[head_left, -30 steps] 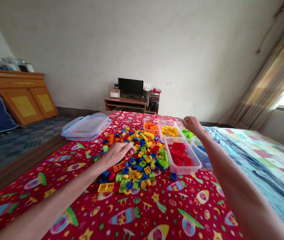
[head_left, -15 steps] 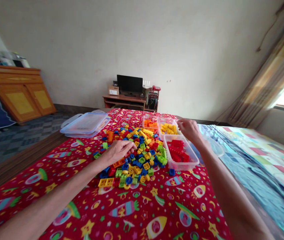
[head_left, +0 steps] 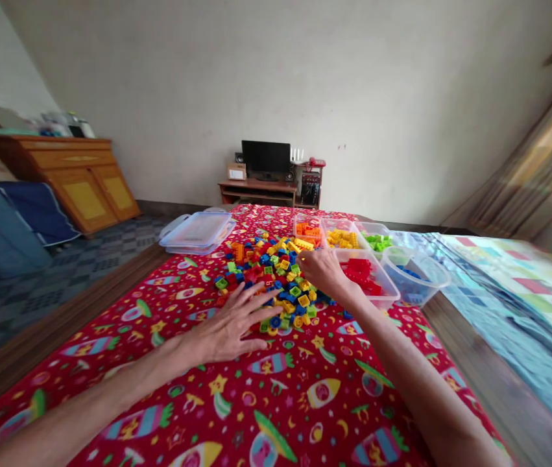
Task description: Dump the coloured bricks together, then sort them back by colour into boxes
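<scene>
A heap of small plastic building bricks (head_left: 268,279) in blue, yellow, green, red and orange lies on a red rocket-print bedspread (head_left: 168,402). My left hand (head_left: 229,324) rests flat at the heap's near edge with its fingers spread, touching bricks and holding none. My right hand (head_left: 322,271) is curled over the heap's far right side, next to a clear tub of red bricks (head_left: 368,279). Whether a brick sits in its fingers is hidden.
Clear tubs of orange bricks (head_left: 307,230), yellow bricks (head_left: 341,238) and green bricks (head_left: 377,242) stand in a row behind. A round tub of blue bricks (head_left: 414,275) stands at the right, and a clear lid (head_left: 198,232) lies at the back left.
My right hand has moved from beside the yellow tub down to the heap by the red tub. My left hand has drawn back toward me, fingers spreading. The view has shifted, bringing the blue tub into full sight.
</scene>
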`<state>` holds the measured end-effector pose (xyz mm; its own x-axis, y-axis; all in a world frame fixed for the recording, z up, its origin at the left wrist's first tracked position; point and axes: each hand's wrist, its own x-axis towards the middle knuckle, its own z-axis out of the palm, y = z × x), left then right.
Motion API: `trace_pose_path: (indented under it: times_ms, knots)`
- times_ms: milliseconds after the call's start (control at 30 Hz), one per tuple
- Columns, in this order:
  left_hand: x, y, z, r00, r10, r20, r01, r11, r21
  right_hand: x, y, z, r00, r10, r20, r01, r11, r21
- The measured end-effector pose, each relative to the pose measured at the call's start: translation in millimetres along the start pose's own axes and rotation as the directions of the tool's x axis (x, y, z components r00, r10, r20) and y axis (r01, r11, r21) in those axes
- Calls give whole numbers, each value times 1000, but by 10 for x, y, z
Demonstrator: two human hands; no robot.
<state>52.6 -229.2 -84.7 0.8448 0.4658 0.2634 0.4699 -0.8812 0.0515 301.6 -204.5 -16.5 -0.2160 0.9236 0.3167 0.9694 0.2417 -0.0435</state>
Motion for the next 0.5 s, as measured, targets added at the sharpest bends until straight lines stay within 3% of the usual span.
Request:
trace_pose_path:
  times_ms: [133, 500]
  knots:
    - [5, 67, 155, 999, 30, 39, -32, 998, 62, -9, -192, 110, 998, -36, 42, 34, 999, 29]
    - [649, -200, 182, 984, -49, -169, 63, 995, 77, -95, -129, 304, 998, 45, -32, -42, 995, 95]
